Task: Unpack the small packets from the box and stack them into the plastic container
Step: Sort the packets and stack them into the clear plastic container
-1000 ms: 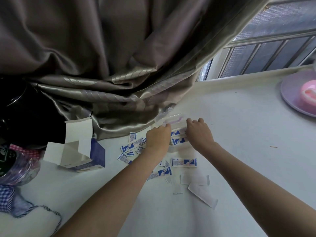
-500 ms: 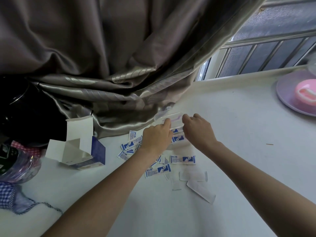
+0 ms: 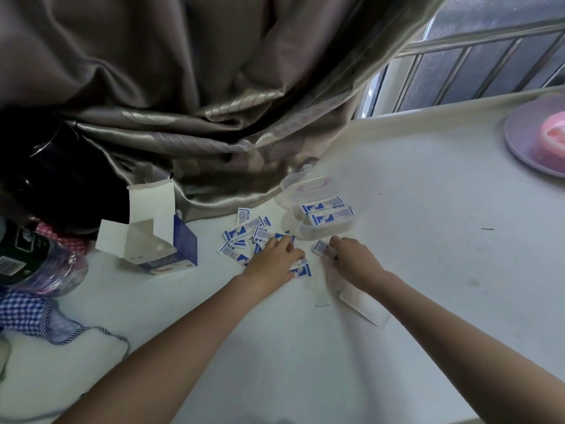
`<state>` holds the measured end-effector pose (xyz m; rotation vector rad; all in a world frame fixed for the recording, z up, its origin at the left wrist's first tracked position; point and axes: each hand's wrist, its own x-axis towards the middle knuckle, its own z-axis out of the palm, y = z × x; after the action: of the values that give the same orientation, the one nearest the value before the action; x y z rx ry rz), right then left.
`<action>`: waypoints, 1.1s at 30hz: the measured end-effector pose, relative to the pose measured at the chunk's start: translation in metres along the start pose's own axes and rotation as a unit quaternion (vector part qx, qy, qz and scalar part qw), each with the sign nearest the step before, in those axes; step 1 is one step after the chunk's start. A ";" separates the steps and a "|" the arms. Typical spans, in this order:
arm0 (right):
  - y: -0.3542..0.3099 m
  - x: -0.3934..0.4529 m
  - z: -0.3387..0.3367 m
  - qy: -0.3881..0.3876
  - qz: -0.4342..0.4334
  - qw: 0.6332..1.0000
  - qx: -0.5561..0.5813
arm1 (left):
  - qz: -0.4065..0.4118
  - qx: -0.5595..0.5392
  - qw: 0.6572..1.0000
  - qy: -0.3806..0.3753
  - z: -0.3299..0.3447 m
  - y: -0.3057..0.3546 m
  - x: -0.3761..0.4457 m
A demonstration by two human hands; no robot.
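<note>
Head view, white table point(image 3: 428, 209) by curtained window point(image 3: 489, 62), left hand point(image 3: 272, 258) flat on packets point(image 3: 244, 237), right hand point(image 3: 351, 258) pinching one packet point(image 3: 321, 247)

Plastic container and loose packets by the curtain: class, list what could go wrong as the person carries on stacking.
1. The plastic container sits right by the curtain hem; a nudge might push it under the fabric.
2. The packet pile overlaps untidily under the left hand, so several may lift together and spill.
3. The right hand seems to pinch one packet near the container's wall; it could catch the rim and tip it.
</note>
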<state>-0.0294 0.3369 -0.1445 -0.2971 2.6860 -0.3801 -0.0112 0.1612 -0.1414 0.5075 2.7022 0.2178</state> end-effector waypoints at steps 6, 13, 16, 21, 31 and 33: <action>0.006 -0.012 -0.018 0.027 0.040 0.982 0.182 | 0.017 -0.014 1.000 0.004 0.002 0.010 -0.001; 0.012 -0.024 -0.022 0.008 0.101 0.875 0.473 | 0.063 0.003 0.997 -0.041 -0.001 0.015 0.001; 0.014 -0.026 -0.019 0.002 0.099 0.875 0.474 | 0.061 -0.005 0.998 -0.021 -0.003 0.014 0.005; 0.012 -0.026 -0.003 -0.005 0.016 0.995 0.103 | 0.021 -0.067 0.998 -0.008 -0.011 0.011 0.010; 0.003 -0.031 -0.021 -0.076 0.055 0.941 0.325 | -0.135 -0.541 0.829 0.049 -0.016 0.028 0.016; 0.010 -0.034 -0.023 -0.076 0.063 0.943 0.318 | -0.136 -0.573 0.808 0.032 -0.011 0.035 0.017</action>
<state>-0.0099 0.3605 -0.1152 0.0392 2.2633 -1.0953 -0.0189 0.1988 -0.1290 -0.2651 2.0917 1.6262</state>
